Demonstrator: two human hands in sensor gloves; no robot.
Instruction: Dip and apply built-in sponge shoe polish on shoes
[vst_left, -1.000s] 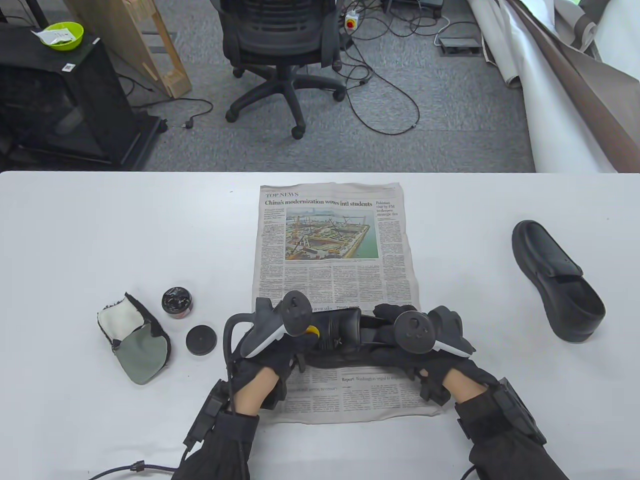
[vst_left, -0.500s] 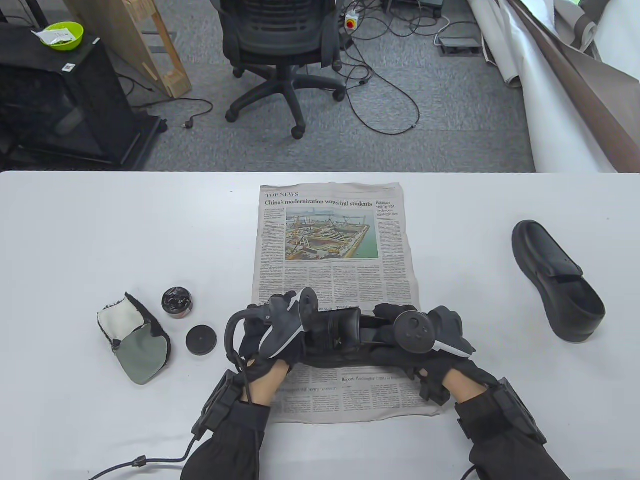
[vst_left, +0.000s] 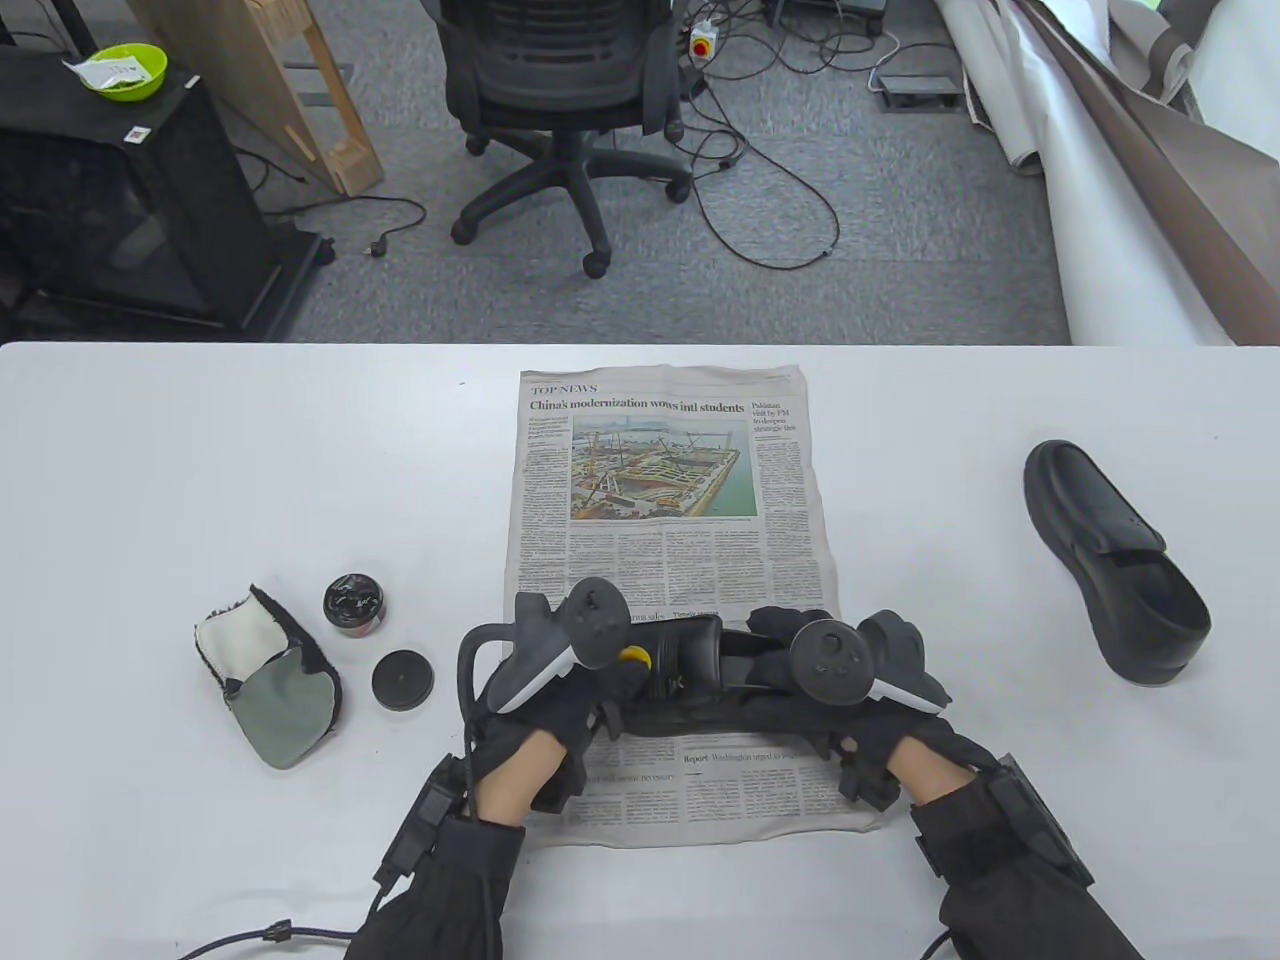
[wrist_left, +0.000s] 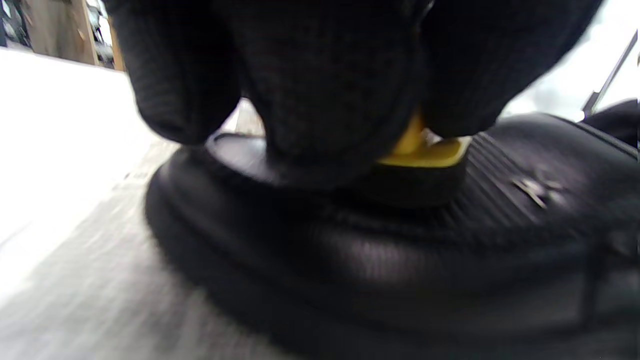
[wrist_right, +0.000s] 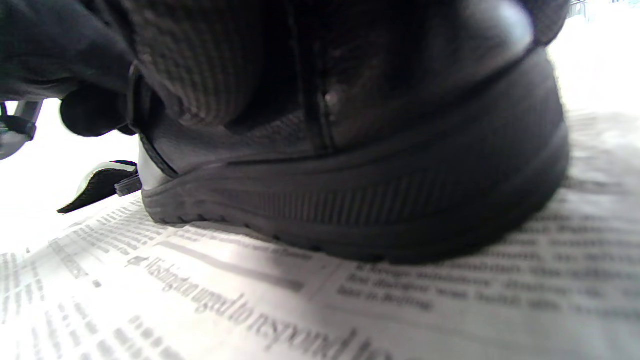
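— Where is your left hand?

— Near the table's front edge, left of centre, palm down. My fingers curl round the yellow-topped sponge applicator and press it down.

— And your right hand?

— Just right of it, fingers curled over the shoe, gripping it. Both forearms come in from the near edge.

2 shoes, 1 newspaper, 1 tin, 1 lid.
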